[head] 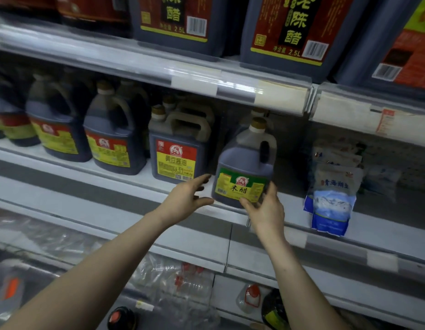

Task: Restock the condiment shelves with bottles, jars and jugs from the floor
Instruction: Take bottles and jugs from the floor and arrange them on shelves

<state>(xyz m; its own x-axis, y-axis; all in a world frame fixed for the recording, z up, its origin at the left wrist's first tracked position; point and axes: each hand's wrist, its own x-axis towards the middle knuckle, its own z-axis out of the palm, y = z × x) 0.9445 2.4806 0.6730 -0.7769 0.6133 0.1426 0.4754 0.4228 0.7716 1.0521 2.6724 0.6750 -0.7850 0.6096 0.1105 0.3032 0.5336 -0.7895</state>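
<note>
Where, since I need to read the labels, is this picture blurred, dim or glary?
Head view: the green-labelled jug at centre reads sharply; the jugs at left smear with motion blur; glare streaks the upper price rail; the wrapped bottles below sit dim and soft; wide-angle distortion bows the middle shelf.

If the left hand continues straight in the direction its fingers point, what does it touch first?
The left hand would most likely meet the left side of the green-label jug, close to its fingertips. Depth is unclear, so it might instead slip into the gap beside the red-and-yellow-label jug.
</note>
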